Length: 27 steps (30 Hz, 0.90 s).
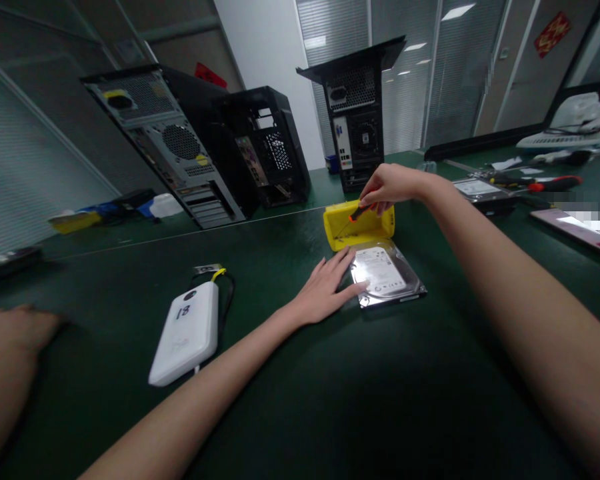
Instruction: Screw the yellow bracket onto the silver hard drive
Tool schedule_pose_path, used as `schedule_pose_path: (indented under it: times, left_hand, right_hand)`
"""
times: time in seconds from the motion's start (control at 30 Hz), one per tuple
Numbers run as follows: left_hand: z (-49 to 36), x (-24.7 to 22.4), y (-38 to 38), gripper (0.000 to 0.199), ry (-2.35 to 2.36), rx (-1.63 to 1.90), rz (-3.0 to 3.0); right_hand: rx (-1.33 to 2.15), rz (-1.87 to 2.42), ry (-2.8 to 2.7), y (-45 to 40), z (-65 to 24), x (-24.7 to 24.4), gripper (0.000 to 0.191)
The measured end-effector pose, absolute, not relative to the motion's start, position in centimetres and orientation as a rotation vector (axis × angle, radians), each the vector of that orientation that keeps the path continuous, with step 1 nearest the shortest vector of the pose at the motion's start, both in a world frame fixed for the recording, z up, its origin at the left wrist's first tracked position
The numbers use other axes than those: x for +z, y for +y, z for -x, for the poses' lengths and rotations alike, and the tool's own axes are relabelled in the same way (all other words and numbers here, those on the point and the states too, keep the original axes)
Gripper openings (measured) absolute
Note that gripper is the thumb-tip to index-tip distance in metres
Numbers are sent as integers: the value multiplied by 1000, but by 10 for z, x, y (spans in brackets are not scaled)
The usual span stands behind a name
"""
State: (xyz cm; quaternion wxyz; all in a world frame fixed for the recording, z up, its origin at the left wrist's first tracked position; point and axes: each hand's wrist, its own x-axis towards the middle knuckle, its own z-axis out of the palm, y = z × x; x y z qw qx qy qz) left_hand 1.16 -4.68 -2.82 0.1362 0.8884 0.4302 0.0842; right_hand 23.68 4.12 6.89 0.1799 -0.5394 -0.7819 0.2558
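Note:
My right hand [393,187] is closed around the handle of a screwdriver [361,212], whose thin shaft points down into a small yellow bin [331,227]. Several small dark bits, probably screws, lie at the bottom of the bin. Just in front of the bin a hard drive [400,267] lies flat with its white label up. My left hand [325,290] rests with fingers spread, its thumb and fingertips at the drive's left edge and the rest on the dark green table [300,400].
A white power bank [187,333] marked 18 lies left, with a black cable. Computer cases [180,147] stand at the back. Another person's hand [20,327] rests at far left. Pliers [555,183], another hard drive [480,189] and a phone-like device [570,227] are on the right.

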Motion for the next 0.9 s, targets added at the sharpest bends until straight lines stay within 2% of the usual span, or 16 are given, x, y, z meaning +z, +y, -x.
schedule_pose_path:
  times: [0.67, 0.9]
  left_hand:
    - [-11, -31, -45, 71, 1229, 261, -2593]
    - [-10, -30, -44, 70, 1219, 300, -2560]
  right_hand:
    - [710, 1516, -2205, 41, -238, 71, 27]
    - [694, 1542, -2127, 20, -255, 93, 30]
